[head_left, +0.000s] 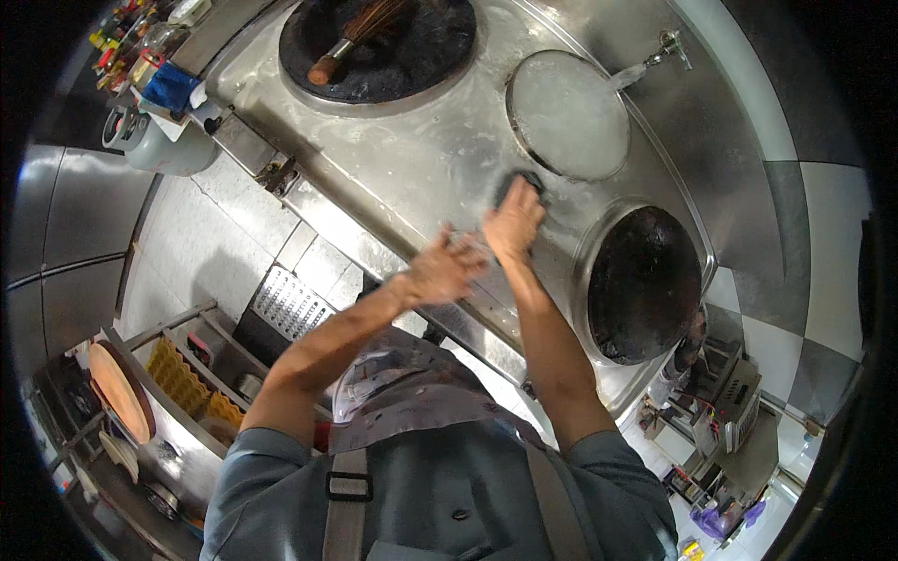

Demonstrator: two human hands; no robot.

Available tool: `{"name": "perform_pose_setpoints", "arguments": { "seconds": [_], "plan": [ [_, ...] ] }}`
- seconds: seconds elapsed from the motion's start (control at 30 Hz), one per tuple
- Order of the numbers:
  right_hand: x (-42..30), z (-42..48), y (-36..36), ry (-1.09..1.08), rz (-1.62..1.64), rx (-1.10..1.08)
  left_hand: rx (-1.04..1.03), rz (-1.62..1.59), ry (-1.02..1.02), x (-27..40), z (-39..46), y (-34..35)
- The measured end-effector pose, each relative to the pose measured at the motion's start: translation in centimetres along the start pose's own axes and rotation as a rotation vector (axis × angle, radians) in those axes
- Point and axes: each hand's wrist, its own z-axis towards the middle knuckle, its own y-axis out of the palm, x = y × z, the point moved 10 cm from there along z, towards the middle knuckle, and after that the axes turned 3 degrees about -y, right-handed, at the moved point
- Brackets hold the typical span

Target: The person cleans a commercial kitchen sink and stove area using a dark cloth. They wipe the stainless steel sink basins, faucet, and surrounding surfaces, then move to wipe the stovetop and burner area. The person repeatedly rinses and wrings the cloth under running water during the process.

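Note:
My right hand (515, 223) presses a dark scrubbing pad (520, 184) against the wet stainless-steel top (393, 165) of a wok range. The pad is blurred and partly under my fingers. My left hand (447, 270) hovers by the range's front edge, empty, with its fingers spread and blurred. Beyond the pad, a round basin (570, 116) brims with cloudy water while a wall faucet (663, 52) runs into it. To the right of my right hand sits a blackened wok (645, 287). Another blackened wok (421, 59) at the far left holds a bamboo wok brush (344, 56).
A steel front rail (351, 228) runs between my body and the range. At left are a gas cylinder (172, 144) and seasoning containers (165, 38). Behind my left arm stands a steel shelf unit (179, 414) with a round wooden board (123, 393). A perforated step (291, 301) lies low on the floor.

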Motion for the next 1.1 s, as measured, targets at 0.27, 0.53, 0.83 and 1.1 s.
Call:
{"name": "perform_pose_setpoints", "arguments": {
  "seconds": [0.27,0.53,0.83,1.1],
  "plan": [
    [-12.9,5.8,2.2,-0.075,0.997,-0.146,0.088,0.075,-0.686,-20.3,-7.9,-8.2],
    [-1.4,-2.5,-6.9,-0.153,0.886,0.075,0.409,-0.292,-0.493,-13.8,-8.2,-7.3],
    [-1.2,-10.8,-1.9,-0.098,0.095,-0.052,0.316,-0.702,-0.621,-8.0,-4.5,-3.7],
    [-4.8,-4.0,-6.5,-0.068,1.133,0.106,0.557,-1.738,-0.965,-10.6,-4.3,-4.5]
  ]
}}
